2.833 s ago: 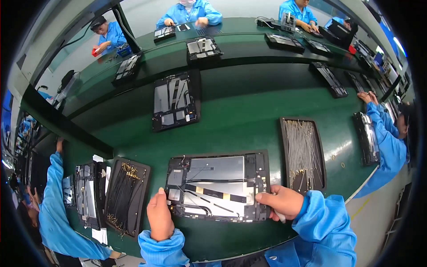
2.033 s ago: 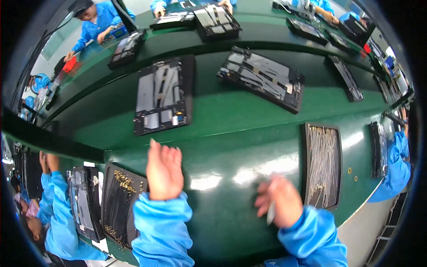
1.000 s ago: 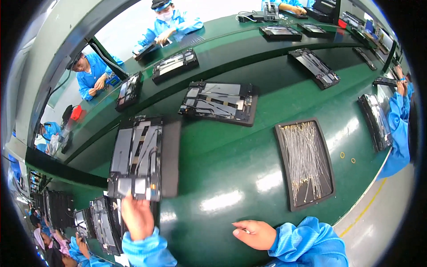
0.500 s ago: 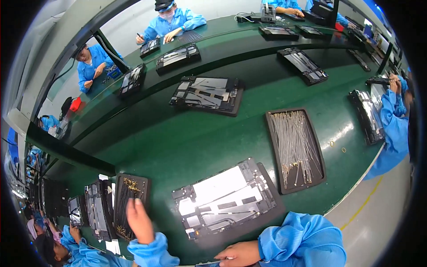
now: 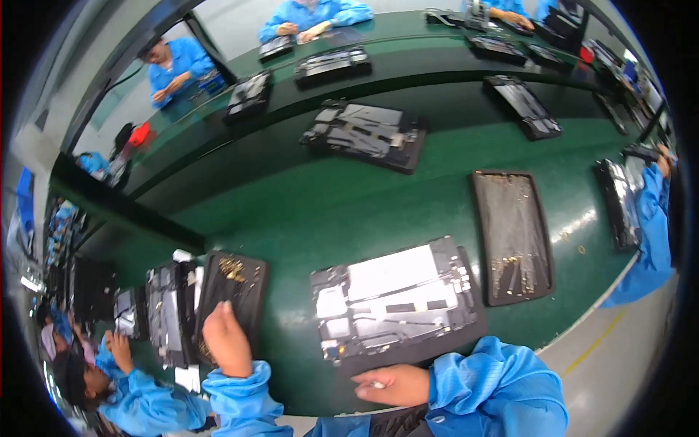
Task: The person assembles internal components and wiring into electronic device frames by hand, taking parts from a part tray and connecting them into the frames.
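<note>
My left hand (image 5: 228, 341) is over a dark tray (image 5: 256, 291) of thin black cables with gold ends (image 5: 233, 269). Its fingers are drawn together and point down at the cables; whatever they may pinch is hidden. By the table's near edge, my right hand (image 5: 397, 386) is curled closed, with a small pale bit showing at the fingertips that I cannot make out. Beyond it lies an opened tablet-like device (image 5: 393, 298), with a silvery inside and black ribbon strips, on a black tray (image 5: 472, 320).
Right of the device stands a brown tray (image 5: 547, 255) of thin grey cables. A stack of similar devices (image 5: 169, 313) is at the left, and another device (image 5: 364, 135) lies farther back. Several co-workers in blue sit around; one sleeve (image 5: 652, 226) reaches in at the right.
The whole view has shifted, so the trays and devices sit farther right in it. My left hand stays over the black cables. My right hand's fingers look more curled than before.
</note>
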Tool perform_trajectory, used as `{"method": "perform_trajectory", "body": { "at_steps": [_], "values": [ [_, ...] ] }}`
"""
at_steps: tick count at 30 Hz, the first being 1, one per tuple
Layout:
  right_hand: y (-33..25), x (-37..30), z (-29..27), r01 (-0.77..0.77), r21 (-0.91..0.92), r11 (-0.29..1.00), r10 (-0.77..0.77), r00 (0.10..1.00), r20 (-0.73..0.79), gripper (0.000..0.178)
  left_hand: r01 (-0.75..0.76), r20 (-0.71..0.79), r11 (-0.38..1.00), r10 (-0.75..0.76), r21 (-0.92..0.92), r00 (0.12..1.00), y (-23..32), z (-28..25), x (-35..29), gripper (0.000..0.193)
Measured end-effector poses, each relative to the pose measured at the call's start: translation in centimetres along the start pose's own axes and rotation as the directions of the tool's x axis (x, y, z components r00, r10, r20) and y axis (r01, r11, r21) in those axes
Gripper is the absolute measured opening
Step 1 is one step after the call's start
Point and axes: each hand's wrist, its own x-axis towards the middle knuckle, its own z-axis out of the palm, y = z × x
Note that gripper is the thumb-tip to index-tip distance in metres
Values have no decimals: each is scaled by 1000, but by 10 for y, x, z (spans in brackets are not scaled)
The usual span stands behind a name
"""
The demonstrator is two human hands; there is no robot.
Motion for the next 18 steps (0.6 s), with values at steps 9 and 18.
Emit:
{"method": "perform_trajectory", "body": {
  "at_steps": [9, 18],
  "values": [
    [-11, 0, -6, -329, 216, 919, 328, 944, 43, 44, -464, 74, 861, 459, 210, 885, 39, -10, -13, 16],
    [-57, 4, -20, 255, -16, 967, -238, 876, -420, 38, -628, 78, 778, 628, -30, 774, 93, -52, -58, 26]
  ]
}}
